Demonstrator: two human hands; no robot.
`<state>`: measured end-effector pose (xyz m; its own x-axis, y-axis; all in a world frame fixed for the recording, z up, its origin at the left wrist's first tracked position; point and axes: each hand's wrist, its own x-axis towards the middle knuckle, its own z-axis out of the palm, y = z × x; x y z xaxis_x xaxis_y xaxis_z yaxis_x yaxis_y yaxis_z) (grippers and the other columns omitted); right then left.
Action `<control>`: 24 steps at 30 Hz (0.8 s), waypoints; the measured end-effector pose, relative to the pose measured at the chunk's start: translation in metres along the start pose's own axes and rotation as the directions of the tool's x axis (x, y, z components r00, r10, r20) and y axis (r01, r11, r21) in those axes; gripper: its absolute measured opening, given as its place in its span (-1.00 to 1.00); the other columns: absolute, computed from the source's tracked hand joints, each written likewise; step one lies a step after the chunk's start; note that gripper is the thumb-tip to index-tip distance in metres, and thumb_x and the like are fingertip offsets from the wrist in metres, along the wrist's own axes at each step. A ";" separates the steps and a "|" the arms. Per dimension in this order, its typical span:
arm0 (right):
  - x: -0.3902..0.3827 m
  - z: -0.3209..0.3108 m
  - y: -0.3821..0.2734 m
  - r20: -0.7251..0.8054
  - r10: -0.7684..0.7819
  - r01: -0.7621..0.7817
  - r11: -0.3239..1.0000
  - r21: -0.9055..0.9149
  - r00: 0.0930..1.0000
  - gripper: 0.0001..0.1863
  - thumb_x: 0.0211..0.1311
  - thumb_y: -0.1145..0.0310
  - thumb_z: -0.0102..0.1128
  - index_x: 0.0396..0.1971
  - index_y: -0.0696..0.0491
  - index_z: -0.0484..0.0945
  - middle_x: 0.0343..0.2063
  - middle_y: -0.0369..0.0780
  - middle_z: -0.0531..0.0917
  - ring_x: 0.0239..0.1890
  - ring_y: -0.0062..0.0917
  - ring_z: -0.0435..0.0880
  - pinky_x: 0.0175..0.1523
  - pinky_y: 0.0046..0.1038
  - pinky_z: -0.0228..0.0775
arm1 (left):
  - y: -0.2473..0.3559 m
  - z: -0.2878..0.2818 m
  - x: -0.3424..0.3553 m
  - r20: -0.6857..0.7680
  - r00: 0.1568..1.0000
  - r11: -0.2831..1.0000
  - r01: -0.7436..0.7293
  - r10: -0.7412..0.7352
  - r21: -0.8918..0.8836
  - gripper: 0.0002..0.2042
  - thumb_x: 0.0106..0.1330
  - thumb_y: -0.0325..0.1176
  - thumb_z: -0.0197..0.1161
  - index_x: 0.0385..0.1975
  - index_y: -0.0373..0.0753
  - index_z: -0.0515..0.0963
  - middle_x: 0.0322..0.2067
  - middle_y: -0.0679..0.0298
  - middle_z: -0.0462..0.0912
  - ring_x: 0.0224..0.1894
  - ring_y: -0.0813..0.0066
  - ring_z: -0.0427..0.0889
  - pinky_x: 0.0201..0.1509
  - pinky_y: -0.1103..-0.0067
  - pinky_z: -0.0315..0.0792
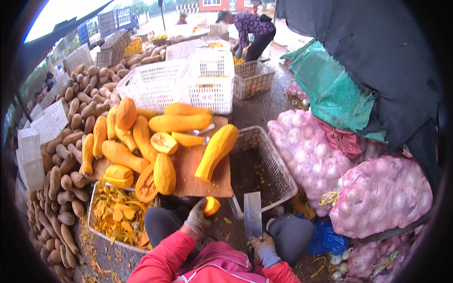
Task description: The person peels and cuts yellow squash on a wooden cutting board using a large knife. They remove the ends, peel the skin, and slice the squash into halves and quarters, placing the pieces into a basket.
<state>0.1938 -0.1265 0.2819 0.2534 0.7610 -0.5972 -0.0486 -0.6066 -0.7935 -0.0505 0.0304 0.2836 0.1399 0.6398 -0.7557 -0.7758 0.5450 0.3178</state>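
My gloved left hand [195, 220] is closed around a cut chunk of orange squash [212, 206], just off the near edge of a brown board [188, 178]. My gloved right hand [264, 250] grips the handle of a cleaver [253, 213], its broad blade pointing up and away from me over my lap. On the board lies a long peeled squash [217, 152], slanting to the right. A halved squash [164, 142] shows its seeds, and another cut one [146, 183] lies nearer. Two spoons sit behind them, one spoon [205, 129] plainly metal. Several more peeled squashes [123, 155] are heaped at left.
A crate of peelings [118, 214] stands at my left knee. Right of the board is a crate [269, 165] with dark scraps. White crates [207, 87] stack behind. Unpeeled squashes [66, 198] pile at far left; mesh sacks of onions [382, 195] at right. A person [252, 30] bends over farther back.
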 end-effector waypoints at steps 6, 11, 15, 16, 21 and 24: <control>0.020 -0.003 0.017 0.002 -0.043 0.042 0.989 -0.141 0.999 -0.76 0.29 0.54 0.21 -0.05 0.16 0.61 -0.47 -0.26 0.72 -0.52 -0.65 0.59 -0.41 -0.54 0.45 | 0.188 0.208 0.024 0.741 0.541 0.900 -0.385 0.398 -0.203 -0.53 0.46 -0.14 0.22 0.25 -0.26 0.41 0.16 0.04 0.55 0.12 0.22 0.61 0.28 0.36 0.52; 0.031 0.000 0.024 0.014 -0.125 0.126 0.982 -0.141 0.992 -0.72 0.29 0.53 0.19 0.00 0.16 0.61 -0.46 -0.28 0.71 -0.49 -0.66 0.59 -0.37 -0.56 0.44 | 0.234 0.284 0.030 0.647 0.553 0.788 -0.603 0.525 -0.124 -0.45 0.42 -0.25 0.28 0.33 -0.24 0.26 0.15 -0.05 0.41 0.14 -0.06 0.55 0.24 0.03 0.53; 0.034 -0.001 0.012 0.040 -0.143 0.146 0.986 -0.081 0.989 -0.71 0.29 0.54 0.18 0.01 0.15 0.61 -0.46 -0.29 0.71 -0.47 -0.67 0.61 -0.36 -0.55 0.47 | 0.182 0.214 0.058 0.595 0.631 0.331 -0.772 0.497 0.542 -0.29 0.26 -0.21 0.46 0.37 -0.26 0.29 0.10 0.02 0.56 0.14 -0.01 0.59 0.20 0.25 0.51; 0.034 -0.002 0.004 0.034 -0.095 0.098 0.992 -0.079 0.995 -0.70 0.29 0.54 0.17 0.02 0.15 0.61 -0.45 -0.30 0.71 -0.47 -0.67 0.61 -0.36 -0.55 0.47 | 0.168 0.196 0.068 0.572 0.649 0.074 -0.691 0.501 0.719 -0.20 0.22 -0.17 0.50 0.41 -0.28 0.26 0.18 -0.04 0.54 0.18 0.02 0.59 0.24 0.33 0.48; 0.032 -0.007 -0.041 0.047 -0.064 0.076 0.943 -0.325 0.997 -0.63 0.25 0.35 0.27 0.03 0.14 0.62 -0.38 -0.17 0.74 -0.38 -0.51 0.69 -0.24 -0.41 0.53 | 0.122 0.128 0.109 0.303 0.803 -0.308 -0.157 0.513 0.938 0.11 -0.04 0.06 0.56 0.46 -0.40 0.13 0.25 -0.20 0.50 0.32 -0.04 0.49 0.38 0.36 0.37; 0.040 -0.003 -0.060 0.064 -0.105 0.121 0.916 -0.381 0.992 -0.55 0.24 0.20 0.30 0.07 0.11 0.60 -0.31 -0.02 0.74 -0.29 -0.32 0.74 -0.13 -0.28 0.55 | 0.107 0.114 0.135 0.198 0.824 -0.326 -0.017 0.531 0.945 0.16 -0.07 0.04 0.57 0.49 -0.37 0.05 0.22 -0.19 0.53 0.28 -0.05 0.53 0.33 0.31 0.42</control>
<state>0.2095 -0.0603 0.3059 0.1950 0.8334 -0.5172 0.3546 -0.5515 -0.7550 -0.0440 0.2368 0.2811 -0.1751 0.9237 -0.3407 0.8319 0.3239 0.4505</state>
